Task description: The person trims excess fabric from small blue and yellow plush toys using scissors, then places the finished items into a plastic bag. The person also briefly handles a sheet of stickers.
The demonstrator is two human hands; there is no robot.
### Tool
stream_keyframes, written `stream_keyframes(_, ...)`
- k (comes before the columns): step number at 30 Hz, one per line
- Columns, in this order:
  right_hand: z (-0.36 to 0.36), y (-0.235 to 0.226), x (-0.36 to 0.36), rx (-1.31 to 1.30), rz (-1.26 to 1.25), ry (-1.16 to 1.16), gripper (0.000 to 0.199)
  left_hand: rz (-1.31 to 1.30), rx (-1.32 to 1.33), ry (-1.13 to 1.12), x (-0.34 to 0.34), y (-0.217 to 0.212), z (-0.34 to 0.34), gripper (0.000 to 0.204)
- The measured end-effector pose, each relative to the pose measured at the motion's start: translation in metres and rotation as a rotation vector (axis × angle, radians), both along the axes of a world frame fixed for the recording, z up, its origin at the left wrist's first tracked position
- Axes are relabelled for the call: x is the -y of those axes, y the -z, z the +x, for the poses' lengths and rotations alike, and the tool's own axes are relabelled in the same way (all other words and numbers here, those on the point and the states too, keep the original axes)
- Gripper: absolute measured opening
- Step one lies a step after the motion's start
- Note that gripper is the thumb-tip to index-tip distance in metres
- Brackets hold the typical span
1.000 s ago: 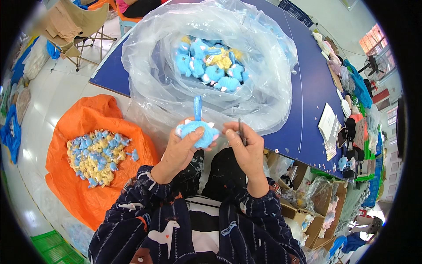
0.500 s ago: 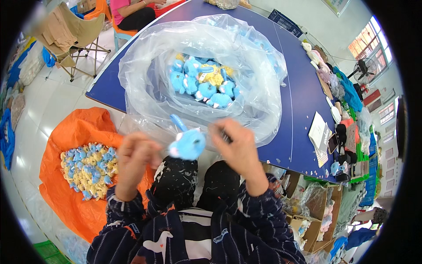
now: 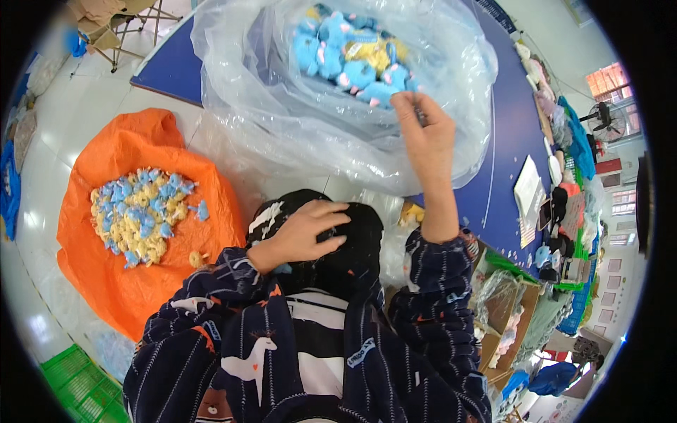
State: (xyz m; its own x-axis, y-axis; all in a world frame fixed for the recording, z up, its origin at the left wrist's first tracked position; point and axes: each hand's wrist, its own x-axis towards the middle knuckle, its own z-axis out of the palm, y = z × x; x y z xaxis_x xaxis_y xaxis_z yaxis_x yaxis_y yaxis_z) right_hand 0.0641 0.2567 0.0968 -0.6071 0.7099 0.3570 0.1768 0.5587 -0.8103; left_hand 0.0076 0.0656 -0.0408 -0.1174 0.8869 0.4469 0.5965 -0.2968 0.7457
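My left hand (image 3: 305, 234) lies with spread fingers on my dark-trousered thigh, holding nothing I can see. A small blue patch shows below its wrist, too little to identify. My right hand (image 3: 429, 134) is raised over the near right side of a large clear plastic bag (image 3: 282, 116). Its fingers are closed around a small dark object, mostly hidden. Inside the bag, just beyond my right fingertips, lies a pile of fluffy blue plush toys (image 3: 356, 74) with pink parts, and yellow plush (image 3: 368, 52) among them.
An orange sack (image 3: 211, 236) on the floor at left holds many small blue and yellow plush pieces (image 3: 141, 215). The blue table (image 3: 483, 204) carries the bag, papers (image 3: 527, 187) and a phone (image 3: 544, 214). A green crate (image 3: 81, 381) stands at lower left, cardboard boxes (image 3: 504, 317) at right.
The blue plush toy between my hands is gone from there. My left hand has come down onto my thigh, and my right hand has moved up and right to the bag. The view has shifted.
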Motion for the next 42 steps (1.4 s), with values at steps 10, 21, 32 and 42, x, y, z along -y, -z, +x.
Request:
stream_keyframes(10, 0.000, 0.012, -0.017, 0.202, 0.430, -0.036, 0.022, -0.251, 0.082, -0.359, 0.117, 0.016, -0.006, 0.030)
stream_keyframes(21, -0.024, -0.004, -0.018, 0.821, 0.585, 0.065, 0.041, -0.550, 0.324, -0.567, 0.190, 0.029, -0.020, 0.016)
stream_keyframes(32, -0.013, 0.014, -0.019, 0.502, 0.429, 0.198, 0.036, -0.161, -0.329, -1.056, 0.180, -0.046, -0.117, 0.021)
stream_keyframes(42, 0.024, -0.022, 0.034, -0.106, -0.548, -0.185, 0.033, 0.212, 0.077, -0.248, 0.017, -0.131, -0.055, 0.021)
